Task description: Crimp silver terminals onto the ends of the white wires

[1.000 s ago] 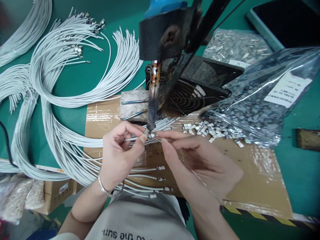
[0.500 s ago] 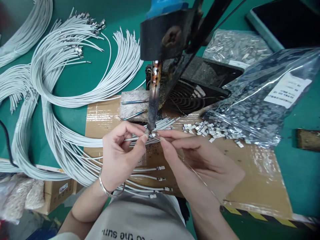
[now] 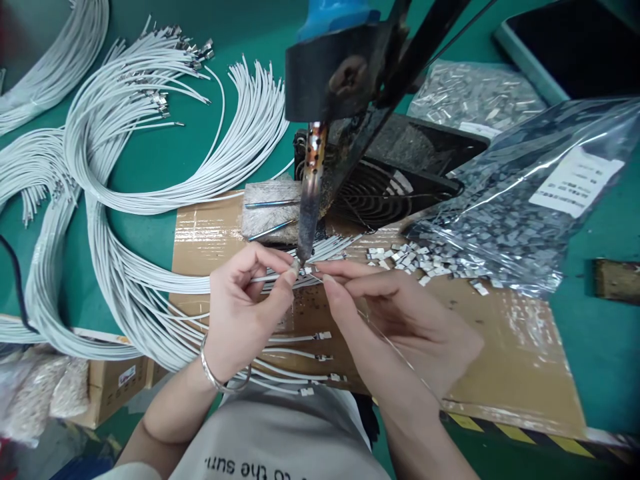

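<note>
My left hand (image 3: 253, 300) pinches a white wire (image 3: 273, 277) between thumb and forefinger, its end under the tip of a soldering iron (image 3: 311, 200) fixed in a stand. At that tip sits a small metal terminal (image 3: 307, 271); whether the iron touches it is hard to tell. From the right, my right hand (image 3: 395, 320) pinches a thin strand of solder wire (image 3: 390, 343), its end close to the iron's tip. The strand trails back along the palm toward the wrist. Several wires with terminals on their ends (image 3: 323, 335) lie on the cardboard (image 3: 505, 353) below my hands.
Bundles of white wires (image 3: 125, 267) cover the left side. Behind the iron stand a black fan (image 3: 385, 200) and a grey block (image 3: 270, 207). Loose metal pieces (image 3: 415, 257) spill beside a clear bag (image 3: 510, 213). A dark-screened device (image 3: 575, 47) lies at the back right.
Both hands keep their pinches at the iron's tip, almost unmoved. The whole view has shifted very slightly.
</note>
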`<move>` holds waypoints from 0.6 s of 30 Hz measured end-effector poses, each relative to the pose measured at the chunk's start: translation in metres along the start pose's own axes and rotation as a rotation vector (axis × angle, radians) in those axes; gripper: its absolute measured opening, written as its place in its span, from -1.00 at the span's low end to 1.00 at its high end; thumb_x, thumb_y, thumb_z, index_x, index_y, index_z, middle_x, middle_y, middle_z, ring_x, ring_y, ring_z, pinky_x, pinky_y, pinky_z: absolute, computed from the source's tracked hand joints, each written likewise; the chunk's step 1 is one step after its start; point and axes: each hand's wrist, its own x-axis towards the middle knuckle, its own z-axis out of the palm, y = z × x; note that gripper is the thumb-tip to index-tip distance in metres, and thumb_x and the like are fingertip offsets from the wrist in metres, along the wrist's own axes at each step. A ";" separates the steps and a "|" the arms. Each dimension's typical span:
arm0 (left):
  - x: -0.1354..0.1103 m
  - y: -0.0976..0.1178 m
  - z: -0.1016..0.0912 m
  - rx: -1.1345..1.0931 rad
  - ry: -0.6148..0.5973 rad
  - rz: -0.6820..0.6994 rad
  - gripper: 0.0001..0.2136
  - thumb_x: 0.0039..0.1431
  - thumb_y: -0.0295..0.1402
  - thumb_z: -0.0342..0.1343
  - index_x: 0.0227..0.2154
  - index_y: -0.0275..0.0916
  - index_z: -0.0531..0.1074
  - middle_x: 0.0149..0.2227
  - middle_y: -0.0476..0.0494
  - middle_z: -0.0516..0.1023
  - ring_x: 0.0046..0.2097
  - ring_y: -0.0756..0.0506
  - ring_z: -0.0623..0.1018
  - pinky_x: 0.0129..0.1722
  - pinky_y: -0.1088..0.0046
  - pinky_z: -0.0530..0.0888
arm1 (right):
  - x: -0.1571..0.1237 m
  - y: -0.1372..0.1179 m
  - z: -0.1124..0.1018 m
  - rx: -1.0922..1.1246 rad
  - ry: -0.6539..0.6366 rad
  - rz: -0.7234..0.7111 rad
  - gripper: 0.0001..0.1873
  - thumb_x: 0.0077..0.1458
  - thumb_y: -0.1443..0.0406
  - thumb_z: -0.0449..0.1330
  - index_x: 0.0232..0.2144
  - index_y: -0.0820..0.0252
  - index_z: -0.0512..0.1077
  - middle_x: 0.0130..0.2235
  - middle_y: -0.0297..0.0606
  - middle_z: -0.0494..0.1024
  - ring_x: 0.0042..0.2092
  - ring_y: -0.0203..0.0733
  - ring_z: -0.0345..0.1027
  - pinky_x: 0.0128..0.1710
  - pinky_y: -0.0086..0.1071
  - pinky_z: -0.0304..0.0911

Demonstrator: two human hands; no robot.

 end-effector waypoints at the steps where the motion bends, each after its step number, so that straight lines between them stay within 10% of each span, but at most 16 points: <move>1: -0.001 0.000 0.000 0.004 -0.002 -0.001 -0.88 0.07 -0.56 0.34 -0.47 -0.23 0.56 -0.34 -0.11 0.68 -0.33 -0.01 0.58 -0.43 0.55 0.41 | 0.000 0.000 0.000 0.001 0.003 -0.002 -0.80 0.24 0.42 0.34 -0.41 0.08 0.53 -0.18 -0.33 0.75 -0.15 -0.20 0.67 -0.10 -0.34 0.54; 18: -0.042 -0.010 -0.007 0.113 -0.094 0.002 -0.92 0.30 -0.46 0.28 -0.31 -0.17 0.54 -0.29 -0.10 0.68 -0.31 -0.03 0.59 -0.44 0.52 0.46 | -0.008 0.013 -0.013 -0.191 -0.169 -0.054 -0.78 0.37 0.29 0.27 -0.39 0.08 0.49 -0.44 -0.44 0.51 -0.40 -0.32 0.38 -0.36 -0.44 0.32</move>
